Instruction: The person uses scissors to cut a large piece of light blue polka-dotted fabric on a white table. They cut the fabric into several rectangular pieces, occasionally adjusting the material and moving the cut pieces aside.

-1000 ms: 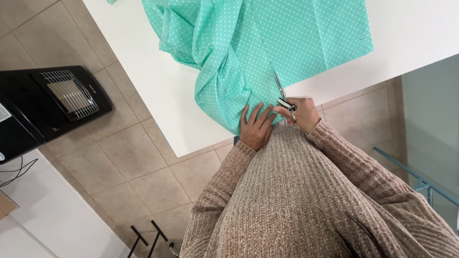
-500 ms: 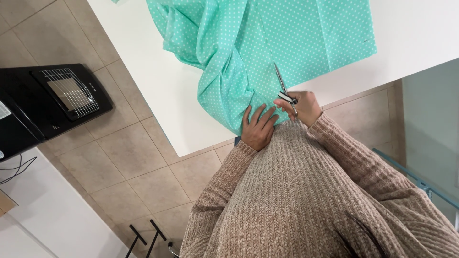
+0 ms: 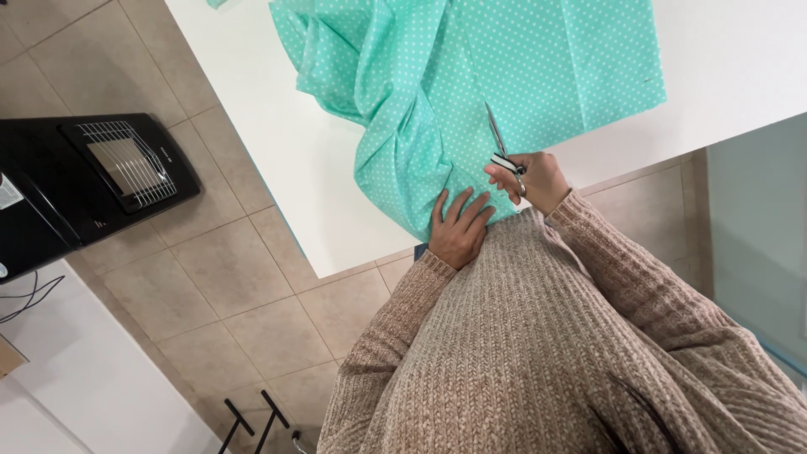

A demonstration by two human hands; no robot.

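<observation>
Cutting in progress: your right hand (image 3: pixel 538 178) grips the scissors (image 3: pixel 498 139), blades in the mint dotted fabric (image 3: pixel 471 76) on the white table (image 3: pixel 277 160). Left hand (image 3: pixel 458 229) lies spread, pressing cloth (near edge). Next cut needs steady tension.

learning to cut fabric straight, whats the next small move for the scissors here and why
Probably close the scissors for another short snip and slide them farther up the mint polka-dot fabric. The right hand holds the handles near the table edge, blades pointing into uncut cloth, while the left hand lies flat on the fabric beside them, steadying it.
</observation>
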